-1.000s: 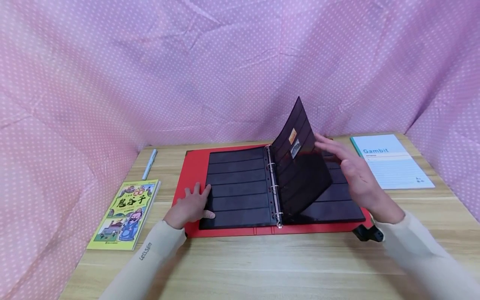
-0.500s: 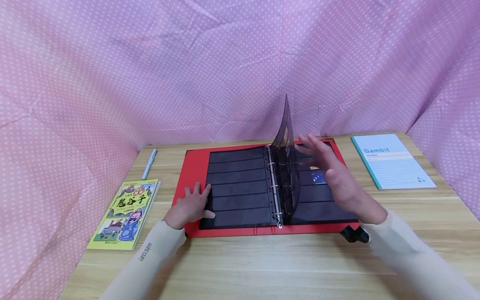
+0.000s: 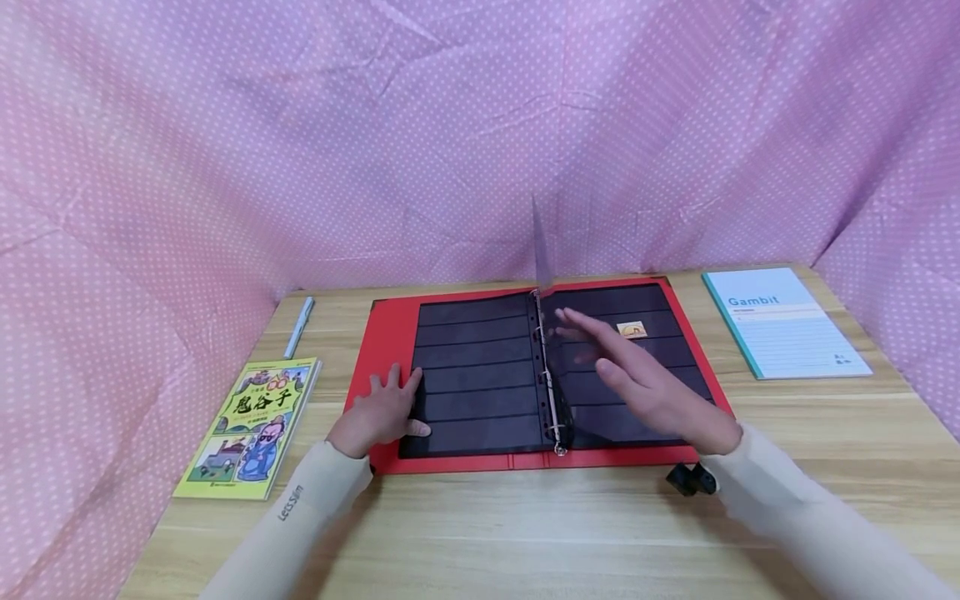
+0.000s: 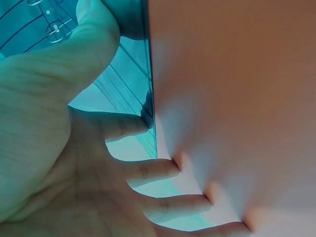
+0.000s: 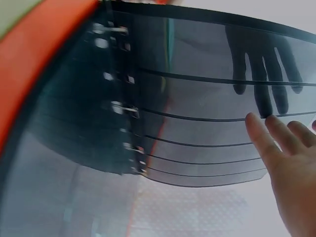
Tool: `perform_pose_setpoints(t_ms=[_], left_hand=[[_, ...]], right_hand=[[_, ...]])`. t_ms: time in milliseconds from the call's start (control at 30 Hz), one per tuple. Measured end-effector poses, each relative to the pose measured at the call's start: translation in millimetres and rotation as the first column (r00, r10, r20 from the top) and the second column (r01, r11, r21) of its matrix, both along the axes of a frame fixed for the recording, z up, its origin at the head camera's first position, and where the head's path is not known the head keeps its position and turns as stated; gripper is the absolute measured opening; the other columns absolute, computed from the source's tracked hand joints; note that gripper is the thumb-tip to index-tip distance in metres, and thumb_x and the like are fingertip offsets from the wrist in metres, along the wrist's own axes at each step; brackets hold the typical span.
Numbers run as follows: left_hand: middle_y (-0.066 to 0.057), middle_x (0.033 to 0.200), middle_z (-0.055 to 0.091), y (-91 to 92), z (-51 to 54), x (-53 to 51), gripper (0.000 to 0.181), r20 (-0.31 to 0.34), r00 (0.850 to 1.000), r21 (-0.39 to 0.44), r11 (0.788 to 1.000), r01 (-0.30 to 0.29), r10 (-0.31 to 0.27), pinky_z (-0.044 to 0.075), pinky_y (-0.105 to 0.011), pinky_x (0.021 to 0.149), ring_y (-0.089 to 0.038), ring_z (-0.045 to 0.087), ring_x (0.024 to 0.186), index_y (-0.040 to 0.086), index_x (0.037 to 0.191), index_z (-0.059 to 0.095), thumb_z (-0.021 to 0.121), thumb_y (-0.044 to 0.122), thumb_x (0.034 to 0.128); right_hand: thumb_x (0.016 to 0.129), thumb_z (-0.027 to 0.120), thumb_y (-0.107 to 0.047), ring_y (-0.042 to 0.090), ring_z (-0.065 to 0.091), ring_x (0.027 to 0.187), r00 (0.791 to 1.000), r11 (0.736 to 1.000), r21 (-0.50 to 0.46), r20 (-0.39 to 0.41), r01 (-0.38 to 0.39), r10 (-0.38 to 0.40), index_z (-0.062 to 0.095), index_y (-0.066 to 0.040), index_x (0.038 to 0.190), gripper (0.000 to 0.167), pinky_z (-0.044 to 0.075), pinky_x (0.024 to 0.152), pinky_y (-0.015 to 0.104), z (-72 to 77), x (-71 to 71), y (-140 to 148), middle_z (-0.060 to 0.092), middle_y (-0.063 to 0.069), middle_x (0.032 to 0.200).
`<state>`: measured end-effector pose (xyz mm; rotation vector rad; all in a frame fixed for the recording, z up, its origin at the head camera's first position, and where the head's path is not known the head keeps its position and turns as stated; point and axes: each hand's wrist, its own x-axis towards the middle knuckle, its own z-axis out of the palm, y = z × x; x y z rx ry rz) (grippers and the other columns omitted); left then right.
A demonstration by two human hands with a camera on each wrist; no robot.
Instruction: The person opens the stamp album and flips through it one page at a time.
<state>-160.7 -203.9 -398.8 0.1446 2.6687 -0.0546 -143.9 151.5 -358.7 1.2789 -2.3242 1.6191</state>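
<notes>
Within the red binder (image 3: 392,329), a black page (image 3: 671,348) holds one small card (image 3: 632,329); left hand (image 3: 378,412) and right hand (image 3: 647,385) are spread.

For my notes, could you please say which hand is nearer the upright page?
Right: the right hand is beside the upright page; the left hand rests farther away, on the binder's left side.

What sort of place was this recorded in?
Probably a small desk-work corner, screened off with fabric; the wider room is out of view. A pink dotted cloth hangs behind and at both sides of a wooden table, where a red binder lies open.
</notes>
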Motion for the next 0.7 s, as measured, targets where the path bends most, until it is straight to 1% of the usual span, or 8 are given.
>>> perform_pose_setpoints(t_ms=[67, 133, 233, 333, 400, 433, 533, 700], left_hand=[[-0.026, 0.148, 0.020, -0.5, 0.2, -0.1, 0.100, 0.001, 1.000, 0.007, 1.000, 0.003, -0.003, 0.041, -0.062, 0.089, -0.049, 0.023, 0.128, 0.012, 0.151, 0.023, 0.077, 0.044, 0.0737], [-0.026, 0.148, 0.020, -0.4, 0.7, -0.1, 0.100, 0.003, 1.000, 0.012, 1.000, 0.002, -0.003, 0.041, -0.062, 0.089, -0.049, 0.023, 0.128, 0.012, 0.151, 0.023, 0.078, 0.044, 0.0736], [-0.026, 0.147, 0.021, 0.3, 2.0, 0.5, 0.099, 0.002, 1.000, 0.015, 1.000, 0.000, 0.000, 0.041, -0.063, 0.089, -0.049, 0.024, 0.128, 0.012, 0.151, 0.024, 0.078, 0.043, 0.0733], [-0.026, 0.147, 0.021, 0.9, 2.8, 1.2, 0.099, 0.000, 1.000, 0.011, 1.000, 0.001, -0.001, 0.041, -0.063, 0.089, -0.049, 0.024, 0.127, 0.012, 0.150, 0.025, 0.078, 0.043, 0.0733], [-0.026, 0.147, 0.021, 0.8, 2.5, 1.3, 0.099, 0.000, 1.000, 0.008, 1.000, 0.004, -0.004, 0.041, -0.062, 0.089, -0.049, 0.025, 0.127, 0.012, 0.150, 0.025, 0.078, 0.043, 0.0733], [-0.026, 0.147, 0.021, 0.9, 2.3, 1.2, 0.099, 0.000, 1.000, 0.005, 1.000, 0.006, -0.006, 0.041, -0.062, 0.088, -0.049, 0.025, 0.127, 0.012, 0.151, 0.025, 0.078, 0.043, 0.0733], [-0.026, 0.147, 0.021, 0.6, 1.1, 0.5, 0.099, 0.001, 1.000, 0.002, 1.000, 0.010, -0.010, 0.041, -0.062, 0.088, -0.049, 0.025, 0.127, 0.012, 0.151, 0.024, 0.077, 0.044, 0.0738], [-0.026, 0.147, 0.020, -0.2, 1.3, 0.9, 0.099, 0.002, 1.000, 0.002, 1.000, 0.013, -0.013, 0.041, -0.062, 0.089, -0.048, 0.025, 0.126, 0.013, 0.151, 0.023, 0.075, 0.047, 0.0750]], right_hand=[[0.103, 0.038, -0.017, 0.021, 0.032, 0.135, 0.999, 0.996, 0.078, 0.035, 0.037, -0.040, 0.022, -0.022, 0.151, 0.051, 0.032, 0.105, 0.031, -5.6, 0.8, -0.7, 0.031, -0.001, 0.150], [0.102, 0.041, -0.015, 0.020, 0.032, 0.134, 0.996, 0.987, 0.146, 0.048, 0.067, -0.074, 0.023, -0.025, 0.150, 0.053, 0.032, 0.105, 0.034, -11.2, 0.6, -1.3, 0.029, -0.004, 0.151], [0.100, 0.049, -0.025, 0.019, 0.033, 0.132, 0.992, 0.966, 0.237, 0.040, 0.108, -0.121, 0.025, -0.028, 0.149, 0.055, 0.035, 0.103, 0.041, -17.9, -0.4, -3.1, 0.026, -0.008, 0.150], [0.095, 0.057, -0.035, 0.017, 0.035, 0.130, 0.991, 0.945, 0.303, 0.006, 0.126, -0.134, 0.027, -0.028, 0.149, 0.062, 0.037, 0.101, 0.046, -23.6, -2.0, -6.0, 0.026, -0.008, 0.149], [0.092, 0.060, -0.039, 0.016, 0.034, 0.131, 0.990, 0.931, 0.338, -0.005, 0.134, -0.141, 0.029, -0.028, 0.148, 0.065, 0.038, 0.101, 0.046, -27.2, -2.5, -8.2, 0.027, -0.007, 0.149], [0.092, 0.061, -0.038, 0.016, 0.034, 0.131, 0.990, 0.928, 0.350, -0.007, 0.132, -0.139, 0.030, -0.027, 0.148, 0.065, 0.038, 0.100, 0.045, -29.2, -3.0, -9.2, 0.027, -0.006, 0.149], [0.090, 0.065, -0.033, 0.017, 0.034, 0.131, 0.992, 0.921, 0.368, -0.019, 0.125, -0.127, 0.037, -0.024, 0.145, 0.063, 0.041, 0.098, 0.043, -34.8, -4.9, -12.0, 0.030, -0.004, 0.148], [0.087, 0.070, -0.028, 0.015, 0.034, 0.131, 0.994, 0.908, 0.403, -0.033, 0.111, -0.106, 0.046, -0.022, 0.139, 0.058, 0.043, 0.097, 0.039, -41.7, -8.9, -14.0, 0.033, -0.004, 0.148]])
